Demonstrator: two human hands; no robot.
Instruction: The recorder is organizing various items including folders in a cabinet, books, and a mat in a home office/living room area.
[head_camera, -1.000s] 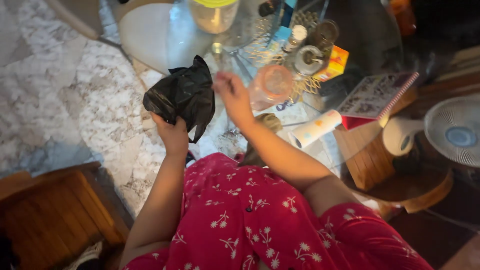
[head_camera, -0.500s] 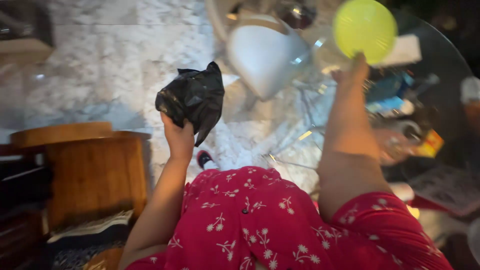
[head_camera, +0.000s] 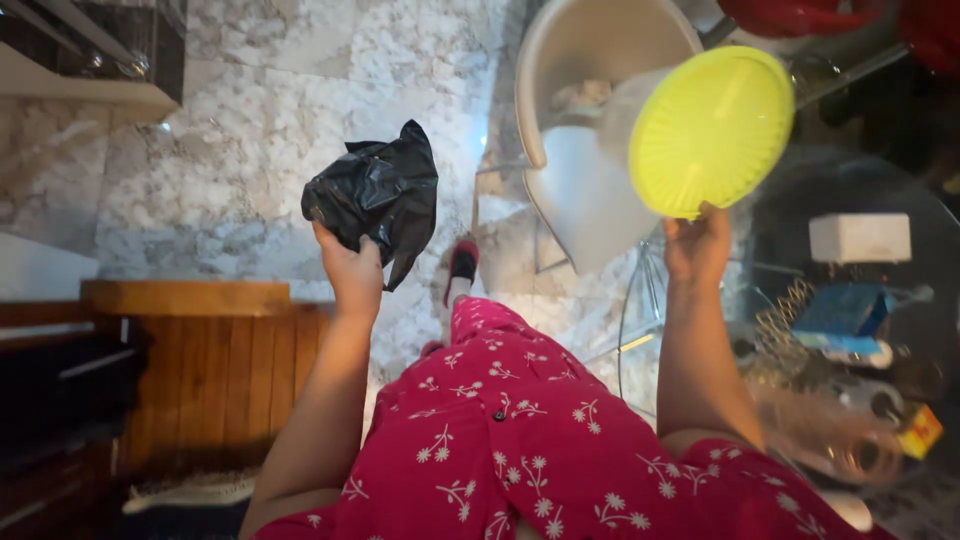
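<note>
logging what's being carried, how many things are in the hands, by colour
Black crumpled plastic bag, in the left hand: 1
Yellow-green round plastic plate, in the right hand: 1
Total: 2

1 black bag (head_camera: 375, 195), 1 yellow-green plate (head_camera: 712, 130), 1 white chair (head_camera: 580, 150), perhaps 1 white box (head_camera: 860, 237).
</note>
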